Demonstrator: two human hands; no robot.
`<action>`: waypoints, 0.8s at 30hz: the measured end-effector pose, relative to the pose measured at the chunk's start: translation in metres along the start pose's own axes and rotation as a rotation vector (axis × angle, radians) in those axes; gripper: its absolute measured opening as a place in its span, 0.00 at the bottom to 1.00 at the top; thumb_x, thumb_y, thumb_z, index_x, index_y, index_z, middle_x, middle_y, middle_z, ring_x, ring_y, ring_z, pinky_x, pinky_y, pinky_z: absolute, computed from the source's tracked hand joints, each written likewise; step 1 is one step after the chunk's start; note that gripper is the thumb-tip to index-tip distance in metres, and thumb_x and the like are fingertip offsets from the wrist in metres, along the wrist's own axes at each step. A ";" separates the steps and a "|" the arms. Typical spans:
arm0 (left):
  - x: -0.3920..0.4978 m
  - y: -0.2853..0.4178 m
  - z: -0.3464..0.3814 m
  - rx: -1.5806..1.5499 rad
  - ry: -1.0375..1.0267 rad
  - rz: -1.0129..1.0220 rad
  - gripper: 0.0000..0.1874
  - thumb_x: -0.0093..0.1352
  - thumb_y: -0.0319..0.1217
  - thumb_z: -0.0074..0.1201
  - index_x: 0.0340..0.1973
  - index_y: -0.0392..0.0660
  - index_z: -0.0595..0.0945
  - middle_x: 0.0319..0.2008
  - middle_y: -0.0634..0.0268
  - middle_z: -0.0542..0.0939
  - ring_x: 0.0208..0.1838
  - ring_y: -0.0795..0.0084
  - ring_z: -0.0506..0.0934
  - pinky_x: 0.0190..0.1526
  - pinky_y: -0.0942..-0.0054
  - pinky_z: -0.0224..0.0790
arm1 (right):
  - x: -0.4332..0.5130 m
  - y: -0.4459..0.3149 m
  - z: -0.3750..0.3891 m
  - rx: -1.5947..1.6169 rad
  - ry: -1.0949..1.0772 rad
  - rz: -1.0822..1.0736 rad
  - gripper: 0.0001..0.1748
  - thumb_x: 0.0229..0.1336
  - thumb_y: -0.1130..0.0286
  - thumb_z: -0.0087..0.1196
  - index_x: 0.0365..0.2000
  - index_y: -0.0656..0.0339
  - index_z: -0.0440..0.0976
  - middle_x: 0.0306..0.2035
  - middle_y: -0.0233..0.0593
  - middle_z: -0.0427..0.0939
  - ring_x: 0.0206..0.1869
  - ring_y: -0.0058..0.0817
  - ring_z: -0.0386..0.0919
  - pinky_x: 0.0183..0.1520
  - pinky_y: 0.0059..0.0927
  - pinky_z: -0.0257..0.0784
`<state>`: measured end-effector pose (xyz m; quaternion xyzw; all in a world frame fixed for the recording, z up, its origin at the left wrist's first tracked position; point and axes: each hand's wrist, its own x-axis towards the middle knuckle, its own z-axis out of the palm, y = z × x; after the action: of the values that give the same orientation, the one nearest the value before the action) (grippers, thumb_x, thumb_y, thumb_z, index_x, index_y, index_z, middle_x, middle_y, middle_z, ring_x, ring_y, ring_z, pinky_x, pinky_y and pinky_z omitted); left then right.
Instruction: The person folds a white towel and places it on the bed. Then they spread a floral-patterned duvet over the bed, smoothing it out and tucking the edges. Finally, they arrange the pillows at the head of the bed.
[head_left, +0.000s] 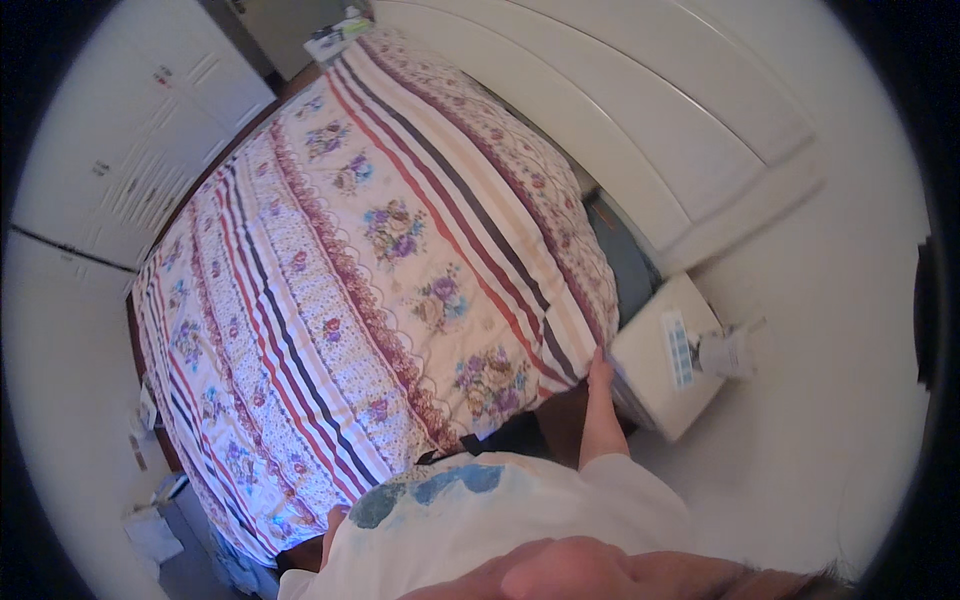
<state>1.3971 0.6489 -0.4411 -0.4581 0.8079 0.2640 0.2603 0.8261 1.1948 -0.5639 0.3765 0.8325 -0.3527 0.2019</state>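
A floral and striped quilt (397, 232) is spread over the bed before me, with printed bouquets, lace-pattern bands and red, maroon and dark stripes. At its near edge, close to the headboard end, my right hand (601, 366) grips the fabric beside the nightstand, arm stretched out. My left hand (337, 516) is at the same near edge towards the foot end. My shirt hides part of it, and its fingers cannot be made out. The quilt's near edge hangs unevenly between the two hands, with dark space beneath.
A pale headboard (600, 112) runs along the upper right. The cream nightstand (652, 375) holds a white container (726, 354) and a blue-patterned packet (679, 349). White cabinets (142, 112) line the far side. A grey box-like object (199, 544) stands at lower left.
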 end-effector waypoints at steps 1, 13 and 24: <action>-0.007 0.011 0.005 -0.010 -0.029 -0.001 0.15 0.55 0.40 0.55 0.32 0.43 0.78 0.28 0.49 0.78 0.34 0.53 0.77 0.37 0.62 0.69 | 0.011 -0.005 0.013 0.271 -0.047 -0.021 0.28 0.51 0.49 0.49 0.39 0.67 0.71 0.38 0.45 0.73 0.35 0.36 0.73 0.30 0.37 0.70; -0.069 0.342 -0.047 -0.541 -0.039 0.158 0.15 0.58 0.34 0.56 0.38 0.41 0.75 0.29 0.55 0.79 0.34 0.65 0.78 0.36 0.70 0.69 | -0.050 -0.163 -0.050 1.044 -0.700 -0.100 0.29 0.50 0.58 0.50 0.50 0.65 0.63 0.49 0.45 0.69 0.49 0.40 0.69 0.49 0.43 0.67; -0.127 0.167 0.043 -0.403 -0.032 -0.354 0.15 0.55 0.37 0.53 0.32 0.39 0.79 0.32 0.52 0.79 0.36 0.59 0.77 0.40 0.65 0.69 | -0.080 -0.224 -0.064 1.111 -0.737 0.011 0.24 0.48 0.62 0.45 0.46 0.63 0.67 0.45 0.44 0.72 0.48 0.43 0.70 0.51 0.42 0.65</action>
<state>1.3151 0.8274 -0.3562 -0.6307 0.6420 0.3772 0.2186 0.7000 1.0982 -0.3752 0.2837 0.4016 -0.8338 0.2510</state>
